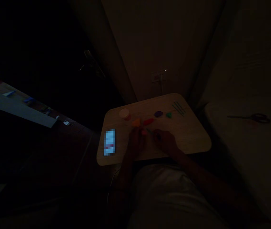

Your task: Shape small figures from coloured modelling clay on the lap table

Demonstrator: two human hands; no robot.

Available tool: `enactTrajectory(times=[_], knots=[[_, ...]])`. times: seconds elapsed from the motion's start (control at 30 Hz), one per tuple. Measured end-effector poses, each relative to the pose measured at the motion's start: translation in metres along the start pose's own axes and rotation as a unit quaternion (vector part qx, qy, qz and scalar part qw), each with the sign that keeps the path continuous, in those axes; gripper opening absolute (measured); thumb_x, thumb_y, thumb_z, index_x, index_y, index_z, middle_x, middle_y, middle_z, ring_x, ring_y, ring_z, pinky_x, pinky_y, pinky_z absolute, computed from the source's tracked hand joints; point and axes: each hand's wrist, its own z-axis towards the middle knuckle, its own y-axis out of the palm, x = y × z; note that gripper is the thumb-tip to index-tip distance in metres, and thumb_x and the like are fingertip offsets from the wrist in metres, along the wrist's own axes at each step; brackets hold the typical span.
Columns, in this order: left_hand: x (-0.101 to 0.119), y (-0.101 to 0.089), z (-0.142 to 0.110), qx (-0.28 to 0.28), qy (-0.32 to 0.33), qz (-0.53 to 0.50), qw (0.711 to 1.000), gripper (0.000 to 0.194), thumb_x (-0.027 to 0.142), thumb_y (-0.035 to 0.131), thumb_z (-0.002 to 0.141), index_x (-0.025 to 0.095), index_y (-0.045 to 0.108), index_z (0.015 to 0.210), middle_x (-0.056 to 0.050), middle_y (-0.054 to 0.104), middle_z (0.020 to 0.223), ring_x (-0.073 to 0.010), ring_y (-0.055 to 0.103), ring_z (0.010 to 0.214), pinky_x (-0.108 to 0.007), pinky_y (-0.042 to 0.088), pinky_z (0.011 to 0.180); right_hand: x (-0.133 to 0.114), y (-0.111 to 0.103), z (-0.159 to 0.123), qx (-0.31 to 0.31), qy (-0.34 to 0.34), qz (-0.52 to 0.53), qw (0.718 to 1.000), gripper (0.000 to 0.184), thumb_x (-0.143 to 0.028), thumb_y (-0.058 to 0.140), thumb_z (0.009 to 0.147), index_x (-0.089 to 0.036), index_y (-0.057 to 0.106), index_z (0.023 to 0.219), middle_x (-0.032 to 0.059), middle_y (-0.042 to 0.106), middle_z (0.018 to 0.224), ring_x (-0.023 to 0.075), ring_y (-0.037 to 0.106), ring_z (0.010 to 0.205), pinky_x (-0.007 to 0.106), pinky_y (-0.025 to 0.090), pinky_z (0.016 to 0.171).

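Note:
In the dim head view, my left hand (136, 140) rests over the small table, its fingers closed around a small pinkish-orange clay lump (144, 132). My right hand (164, 140) pinches a thin greenish stick (149, 130), whose tip points toward that lump. Just beyond my left fingers lies an orange clay piece (136, 122), with a red clay piece (148, 121) beside it. Farther back are a purple clay piece (158, 114) and a green clay piece (169, 115). Finger details are lost in the dark.
On the wooden tabletop (192, 140), a lit phone (109, 142) lies at the left and a pale-lidded round tub (124, 114) stands behind. Several thin green sticks (179, 108) lie at the back right. Scissors (252, 117) rest on a pale surface to the right.

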Motion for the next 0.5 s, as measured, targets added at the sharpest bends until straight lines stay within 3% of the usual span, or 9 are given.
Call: enactTrajectory(times=[0.23,0.5], knots=[[-0.0086,0.0015,-0.0012,-0.004,-0.007,0.013,1.000,0.026,0.035,0.057,0.103,0.024,0.063,0.125,-0.010,0.069,0.124,-0.0259,0.063,0.116,-0.044,0.049,0.106,-0.0006,-0.0004,-0.0001,-0.002,0.005,-0.008,1.000,0.033,-0.039,0.051,0.102,-0.025,0.074,0.120,0.0068,0.080,0.101,0.0234,0.073,0.092,0.029,0.045,0.075],[-0.0044,-0.0028,0.0017,0.026,0.011,-0.035,0.999,0.017,0.027,0.058,0.101,0.023,0.063,0.117,-0.009,0.066,0.115,-0.0225,0.063,0.107,-0.037,0.054,0.097,0.0005,-0.0007,0.0008,-0.008,0.001,-0.002,1.000,0.033,-0.037,0.051,0.101,-0.025,0.073,0.124,0.0062,0.080,0.108,0.0240,0.073,0.097,0.030,0.047,0.079]])
